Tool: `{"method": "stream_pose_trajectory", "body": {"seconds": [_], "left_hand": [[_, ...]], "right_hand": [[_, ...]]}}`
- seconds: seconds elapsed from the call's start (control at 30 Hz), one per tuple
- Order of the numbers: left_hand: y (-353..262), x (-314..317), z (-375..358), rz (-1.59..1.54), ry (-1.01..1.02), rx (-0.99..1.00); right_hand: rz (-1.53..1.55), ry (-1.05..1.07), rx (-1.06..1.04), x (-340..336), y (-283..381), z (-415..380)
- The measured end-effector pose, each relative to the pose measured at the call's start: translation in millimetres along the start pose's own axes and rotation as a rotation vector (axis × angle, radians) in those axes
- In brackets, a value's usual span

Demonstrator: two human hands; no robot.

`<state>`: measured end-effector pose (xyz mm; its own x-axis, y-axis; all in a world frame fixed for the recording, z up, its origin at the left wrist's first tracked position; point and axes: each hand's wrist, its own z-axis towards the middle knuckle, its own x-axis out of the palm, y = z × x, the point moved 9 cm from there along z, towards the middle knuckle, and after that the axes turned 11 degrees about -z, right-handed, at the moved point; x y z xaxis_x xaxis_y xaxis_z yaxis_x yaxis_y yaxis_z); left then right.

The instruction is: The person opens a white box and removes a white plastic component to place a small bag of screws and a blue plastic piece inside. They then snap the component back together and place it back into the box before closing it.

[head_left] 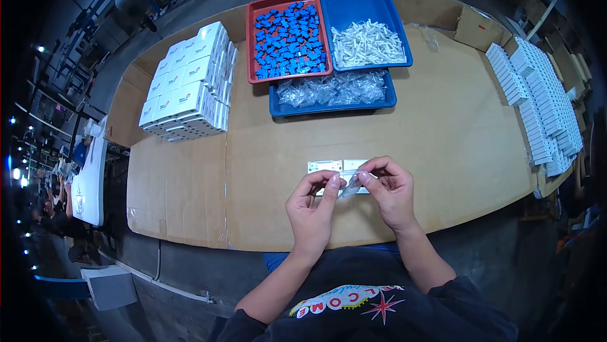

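Observation:
My left hand (314,206) and my right hand (391,193) meet over the near middle of the table. Between them they pinch a small clear plastic bag (349,187), its top edge stretched from one set of fingertips to the other. Something greyish shows inside the bag, too small to name. Right behind and below the bag lie white flat plastic pieces (324,166) on the cardboard, partly hidden by my fingers.
White boxes (180,82) are stacked at the left. At the back stand a red tray (251,57) of blue parts, a blue tray (354,3) of white parts and another blue tray (335,111) of clear bags. White pieces (537,108) are piled right. Cardboard (455,139) covers the table.

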<state>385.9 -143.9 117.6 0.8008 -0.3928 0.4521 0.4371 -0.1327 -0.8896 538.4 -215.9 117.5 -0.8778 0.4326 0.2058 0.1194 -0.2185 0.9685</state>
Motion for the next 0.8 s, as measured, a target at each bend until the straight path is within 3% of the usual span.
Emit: {"method": "stream_pose_trajectory", "body": {"seconds": [0.8], "left_hand": [[6,-3,-8,-0.05,0.001,0.032]], "right_hand": [[0.01,0.067,-0.071,9,-1,-3]]}}
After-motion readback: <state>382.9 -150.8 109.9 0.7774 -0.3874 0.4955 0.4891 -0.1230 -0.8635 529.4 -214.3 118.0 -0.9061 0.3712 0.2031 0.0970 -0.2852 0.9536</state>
